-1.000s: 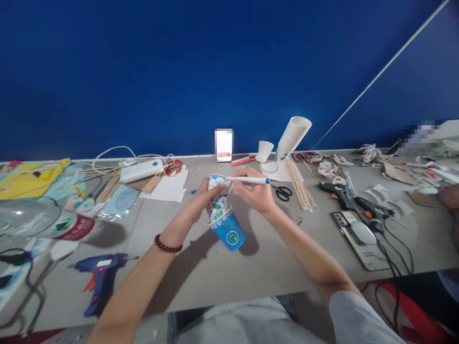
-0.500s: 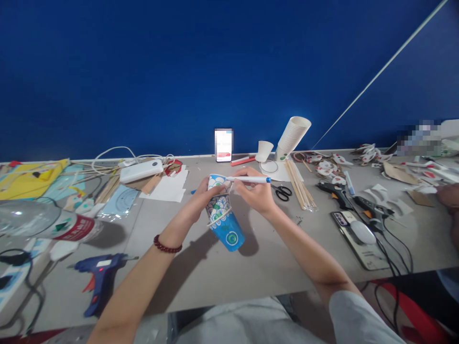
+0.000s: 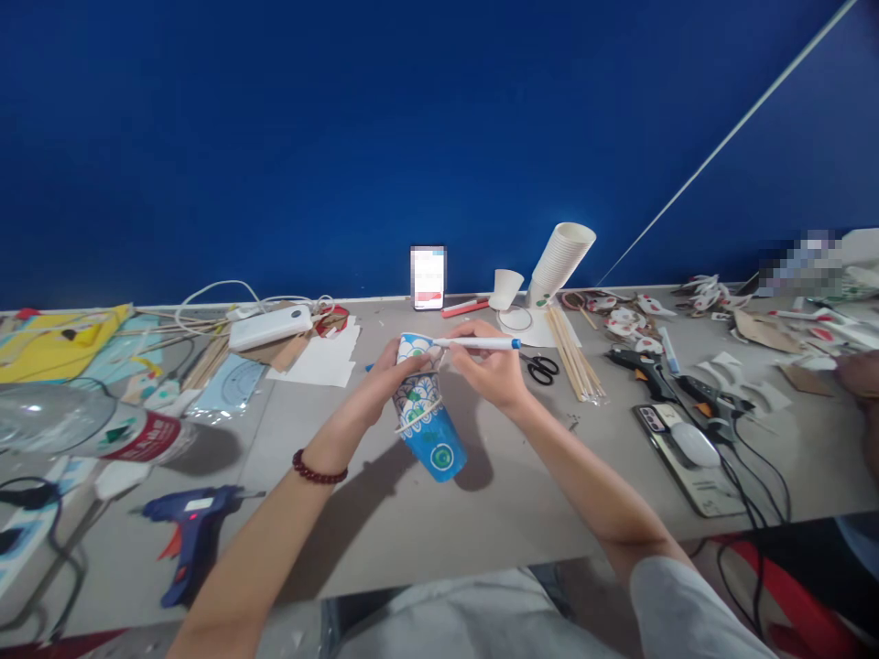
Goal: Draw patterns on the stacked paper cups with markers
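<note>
My left hand (image 3: 380,383) is wrapped round the upper part of joined paper cups (image 3: 438,447), coloured blue and white with a scale pattern and a green ring near the lower end. The cups are tilted, with the blue end toward me. A thin pale strip or stick (image 3: 418,416) crosses their middle. In my right hand (image 3: 489,369) is a white marker with a blue end (image 3: 491,343), pinched between the fingers. Its tip points left and meets the patterned upper end of the cups, though I cannot tell whether it touches.
A lit phone (image 3: 428,277) leans on the blue wall, left of stacked paper cups (image 3: 559,261). Scissors (image 3: 542,369) and wooden sticks (image 3: 575,357) lie to the right. A blue glue gun (image 3: 192,526) and a bottle (image 3: 89,423) are at left. Another person's hand (image 3: 858,380) shows far right.
The lower end of the cups has shifted very slightly left with my left hand. The marker and my right hand stay almost in the same place.
</note>
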Demonstrator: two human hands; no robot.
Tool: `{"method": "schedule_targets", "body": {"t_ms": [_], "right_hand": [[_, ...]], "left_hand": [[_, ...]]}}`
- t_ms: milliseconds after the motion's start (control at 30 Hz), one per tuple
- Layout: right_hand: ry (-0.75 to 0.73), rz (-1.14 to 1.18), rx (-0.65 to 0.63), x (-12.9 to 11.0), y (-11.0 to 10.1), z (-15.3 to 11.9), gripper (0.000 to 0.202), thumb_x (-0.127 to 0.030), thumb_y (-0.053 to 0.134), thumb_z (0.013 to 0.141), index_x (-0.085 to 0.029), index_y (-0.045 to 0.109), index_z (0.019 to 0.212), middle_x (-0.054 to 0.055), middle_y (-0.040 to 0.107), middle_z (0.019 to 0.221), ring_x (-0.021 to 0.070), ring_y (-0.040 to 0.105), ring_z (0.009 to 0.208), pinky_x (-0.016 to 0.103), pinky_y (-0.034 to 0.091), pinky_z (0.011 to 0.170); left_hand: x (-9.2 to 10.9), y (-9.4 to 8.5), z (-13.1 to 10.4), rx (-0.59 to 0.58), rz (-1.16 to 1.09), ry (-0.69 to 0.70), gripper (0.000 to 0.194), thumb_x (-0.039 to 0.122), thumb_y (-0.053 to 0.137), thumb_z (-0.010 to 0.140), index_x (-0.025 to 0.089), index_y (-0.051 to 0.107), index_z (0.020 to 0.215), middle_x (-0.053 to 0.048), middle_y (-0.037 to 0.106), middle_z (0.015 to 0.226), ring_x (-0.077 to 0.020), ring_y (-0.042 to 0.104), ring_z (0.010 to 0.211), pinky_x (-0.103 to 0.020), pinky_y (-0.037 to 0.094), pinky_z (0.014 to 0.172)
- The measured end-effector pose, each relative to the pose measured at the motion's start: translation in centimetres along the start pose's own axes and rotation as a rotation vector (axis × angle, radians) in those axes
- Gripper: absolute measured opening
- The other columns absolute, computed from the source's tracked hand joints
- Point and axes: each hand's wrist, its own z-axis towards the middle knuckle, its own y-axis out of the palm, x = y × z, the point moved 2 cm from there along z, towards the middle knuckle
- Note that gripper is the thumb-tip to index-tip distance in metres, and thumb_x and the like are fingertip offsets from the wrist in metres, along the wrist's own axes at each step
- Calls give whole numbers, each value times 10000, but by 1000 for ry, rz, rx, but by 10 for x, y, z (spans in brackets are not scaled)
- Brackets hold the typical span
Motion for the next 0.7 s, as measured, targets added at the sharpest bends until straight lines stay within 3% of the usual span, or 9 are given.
{"method": "schedule_targets", "body": {"t_ms": [700], "right_hand": [[21,29,13,-1,0,0,75,-176,578,787,-225,618,828,8,689,781,155,652,726,277,534,633]], "left_hand": [[3,1,-2,19,-16,-12,497,415,722,735,216,559,1159,-74,677,1112,-283,625,1097,-396,481,912]]}}
